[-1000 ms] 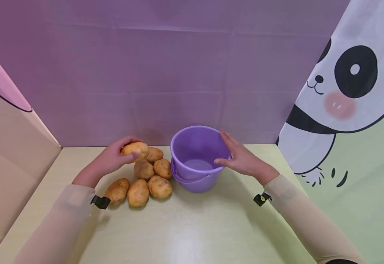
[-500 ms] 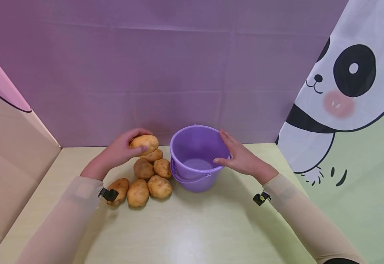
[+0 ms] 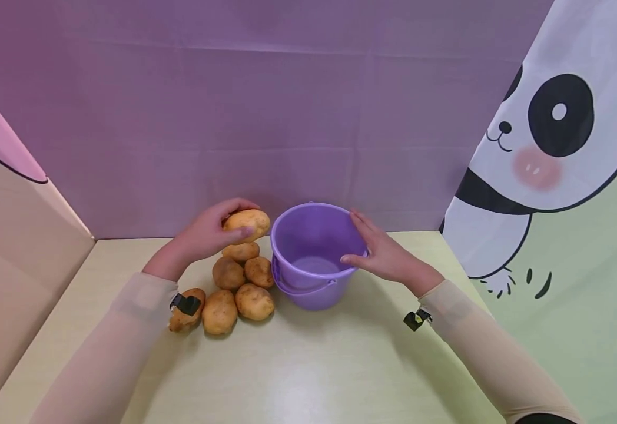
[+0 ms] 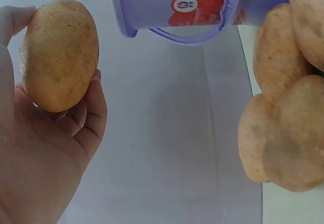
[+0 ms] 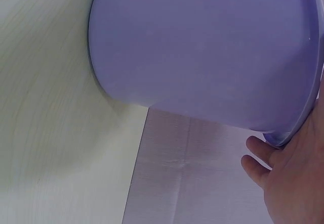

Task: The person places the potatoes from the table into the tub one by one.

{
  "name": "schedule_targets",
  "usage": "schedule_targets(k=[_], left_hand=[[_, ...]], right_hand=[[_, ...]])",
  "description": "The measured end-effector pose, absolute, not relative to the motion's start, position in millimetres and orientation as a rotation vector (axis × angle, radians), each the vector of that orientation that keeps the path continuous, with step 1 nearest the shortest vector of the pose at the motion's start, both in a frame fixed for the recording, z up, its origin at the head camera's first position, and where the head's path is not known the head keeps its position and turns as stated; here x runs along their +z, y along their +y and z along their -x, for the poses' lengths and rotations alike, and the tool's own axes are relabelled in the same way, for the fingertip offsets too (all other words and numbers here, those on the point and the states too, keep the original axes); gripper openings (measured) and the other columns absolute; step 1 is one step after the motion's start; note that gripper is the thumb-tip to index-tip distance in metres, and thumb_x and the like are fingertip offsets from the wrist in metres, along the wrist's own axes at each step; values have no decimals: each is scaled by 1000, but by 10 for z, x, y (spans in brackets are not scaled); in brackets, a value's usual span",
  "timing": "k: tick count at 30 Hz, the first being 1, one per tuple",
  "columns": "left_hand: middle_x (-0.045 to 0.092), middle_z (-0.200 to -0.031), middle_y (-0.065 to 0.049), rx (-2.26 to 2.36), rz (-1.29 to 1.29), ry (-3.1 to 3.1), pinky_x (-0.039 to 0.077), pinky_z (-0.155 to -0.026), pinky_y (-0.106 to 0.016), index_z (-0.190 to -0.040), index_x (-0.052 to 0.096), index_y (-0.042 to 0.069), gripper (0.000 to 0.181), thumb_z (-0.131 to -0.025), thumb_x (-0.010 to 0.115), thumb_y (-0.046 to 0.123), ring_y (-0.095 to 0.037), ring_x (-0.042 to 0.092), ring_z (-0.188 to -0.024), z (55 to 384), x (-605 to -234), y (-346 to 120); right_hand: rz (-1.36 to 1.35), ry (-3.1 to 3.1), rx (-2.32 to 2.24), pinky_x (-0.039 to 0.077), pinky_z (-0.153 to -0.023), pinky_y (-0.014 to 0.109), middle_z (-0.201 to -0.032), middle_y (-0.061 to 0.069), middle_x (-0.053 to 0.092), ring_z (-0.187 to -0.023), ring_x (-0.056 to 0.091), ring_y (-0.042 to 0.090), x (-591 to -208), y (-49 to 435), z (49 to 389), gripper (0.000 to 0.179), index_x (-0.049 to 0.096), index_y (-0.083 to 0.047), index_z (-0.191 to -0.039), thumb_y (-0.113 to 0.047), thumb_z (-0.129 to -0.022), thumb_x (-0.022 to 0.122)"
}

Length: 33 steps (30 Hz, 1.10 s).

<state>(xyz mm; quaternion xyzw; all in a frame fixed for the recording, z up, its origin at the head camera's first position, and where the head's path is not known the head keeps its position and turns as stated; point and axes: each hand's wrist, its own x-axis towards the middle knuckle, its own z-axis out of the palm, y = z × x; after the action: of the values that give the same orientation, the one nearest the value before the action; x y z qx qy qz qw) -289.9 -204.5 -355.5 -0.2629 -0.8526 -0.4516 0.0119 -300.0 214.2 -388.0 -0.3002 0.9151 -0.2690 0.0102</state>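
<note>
Cream tabletop [image 3: 298,365] comes first, then six potatoes [image 3: 219,312] grouped beside the bucket [image 3: 314,235]. Against its rim [image 3: 311,274], the right hand [image 3: 388,253] rests with fingers extended. The left hand [image 3: 208,232] curls its fingers round a seventh potato [image 3: 247,225], raised clear of the others (a red label [image 4: 200,11] on the bucket shows only in the left wrist view). Purple cloth [image 3: 224,118] stands behind.

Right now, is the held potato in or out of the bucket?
Out: the left wrist view shows a gap between the potato in the left hand and the bucket.
</note>
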Motion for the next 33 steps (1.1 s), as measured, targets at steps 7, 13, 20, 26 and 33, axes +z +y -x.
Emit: schedule_targets(k=[7,13,20,26,33], left_hand=[[70,-130,-8,-1414,885,-2633,57,-93,-39,-145,67,15,43,-105,79,28,-26,67,-108,2967,-3492,-1915],[71,-127,-5,-1359,904,-2640,56,-94,-44,-142,69,16,45,-102,83,30,-24,67,-108,3015,-3438,-1780],[71,-128,-2,-1296,930,-2652,57,-93,-45,-141,71,18,49,-100,85,38,-22,67,-107,3087,-3429,-1659],[72,-131,-2,-1270,952,-2673,57,-98,-45,-144,71,18,54,-98,87,42,-22,68,-112,3110,-3390,-1582],[73,-128,3,-1262,957,-2697,56,-98,-44,-143,71,22,55,-96,87,47,-19,67,-113,3130,-3311,-1470]], right_hand=[[926,2855,-849,22,-133,59,-185,13,8,-169,12,37,-3892,2131,3004,111,13,-3,-176,-55,-100,75],[929,2862,-845,21,-133,59,-185,14,9,-169,13,37,-3898,2127,3016,110,14,-2,-176,-53,-100,75],[936,2869,-842,21,-133,59,-185,15,9,-169,12,38,-3907,2120,3016,109,14,-1,-176,-53,-101,74],[929,2868,-843,20,-134,59,-185,14,9,-169,12,37,-3898,2109,3013,110,14,-2,-176,-55,-100,74],[906,2870,-823,21,-134,57,-185,12,8,-170,12,35,-3906,2105,3009,111,13,-5,-177,-59,-100,73]])
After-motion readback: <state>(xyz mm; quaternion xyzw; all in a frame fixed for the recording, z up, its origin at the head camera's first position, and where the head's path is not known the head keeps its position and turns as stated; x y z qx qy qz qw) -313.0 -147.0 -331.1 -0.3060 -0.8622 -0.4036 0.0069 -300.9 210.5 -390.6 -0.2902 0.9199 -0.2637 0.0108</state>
